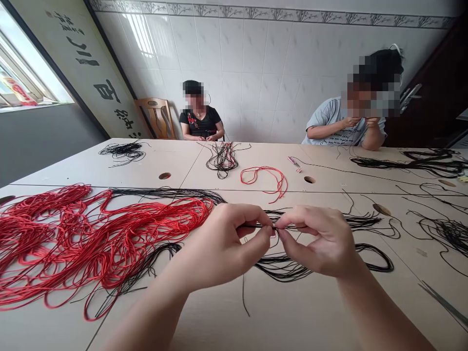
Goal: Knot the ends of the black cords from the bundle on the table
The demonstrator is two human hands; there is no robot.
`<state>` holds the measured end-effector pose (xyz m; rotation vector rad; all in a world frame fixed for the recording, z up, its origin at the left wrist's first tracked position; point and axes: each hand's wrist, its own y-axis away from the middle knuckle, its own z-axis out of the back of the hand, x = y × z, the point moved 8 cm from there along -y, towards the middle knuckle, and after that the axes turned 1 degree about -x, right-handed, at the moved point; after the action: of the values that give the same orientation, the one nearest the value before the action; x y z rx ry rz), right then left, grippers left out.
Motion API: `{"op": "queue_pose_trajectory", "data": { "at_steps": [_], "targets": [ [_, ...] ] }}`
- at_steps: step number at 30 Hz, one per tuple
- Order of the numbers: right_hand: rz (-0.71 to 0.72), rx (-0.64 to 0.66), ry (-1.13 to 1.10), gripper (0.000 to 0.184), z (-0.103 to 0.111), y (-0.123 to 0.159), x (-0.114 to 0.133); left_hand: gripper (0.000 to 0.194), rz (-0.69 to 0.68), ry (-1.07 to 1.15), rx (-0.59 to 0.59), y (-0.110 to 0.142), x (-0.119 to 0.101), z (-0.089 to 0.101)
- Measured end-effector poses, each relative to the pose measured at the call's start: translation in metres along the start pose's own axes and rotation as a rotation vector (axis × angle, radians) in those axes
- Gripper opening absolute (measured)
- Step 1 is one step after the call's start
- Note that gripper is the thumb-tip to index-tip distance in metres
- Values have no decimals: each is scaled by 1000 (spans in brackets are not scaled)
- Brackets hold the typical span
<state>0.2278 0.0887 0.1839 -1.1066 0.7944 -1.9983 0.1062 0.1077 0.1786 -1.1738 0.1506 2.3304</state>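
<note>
Thin black cord point(256, 226) lies pinched, fingertips closed narrow on it, between left hand point(223, 243) and right hand point(318, 239) at lower centre (tangled red cord point(109, 234) heaped just left).

One left hand point(223, 246) and one right hand point(318, 241) pinch one black cord point(256, 226). One co-worker point(200, 119) sits top centre, another co-worker point(340, 122) upper right. One red cord heap point(91, 239) lies left, one red cord loop point(263, 180) centre.
</note>
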Motion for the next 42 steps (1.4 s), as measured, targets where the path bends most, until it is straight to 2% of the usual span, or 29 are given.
{"op": "queue_pose_trajectory", "data": {
  "at_steps": [8, 16, 20, 25, 29, 34, 37, 42],
  "targets": [
    [71, -92, 111, 23, 7, 0, 5, 20, 7, -1, -44, 0, -1, 4],
    [119, -118, 162, 23, 5, 1, 7, 23, 58, 158, -54, -6, 6, 4],
    [75, -60, 116, 22, 3, -1, 4, 20, 72, 249, -13, -8, 10, 3],
    [6, 24, -5, 13, -3, -2, -1, 14, 36, 215, -20, -9, 9, 4],
    [-37, -20, -39, 10, -3, 0, -2, 11, 20, 208, 7, -11, 13, -1],
    [-24, -93, 3, 11, -5, 0, 1, 9, 45, 269, 35, -18, 18, -7],
    [-54, -123, 25, 10, -5, -1, -5, 11, 42, 254, -8, -20, 15, -2],
    [-224, -164, 1, 7, 5, -4, -26, 17, 48, 219, -128, -20, 14, 11]
  ]
}}
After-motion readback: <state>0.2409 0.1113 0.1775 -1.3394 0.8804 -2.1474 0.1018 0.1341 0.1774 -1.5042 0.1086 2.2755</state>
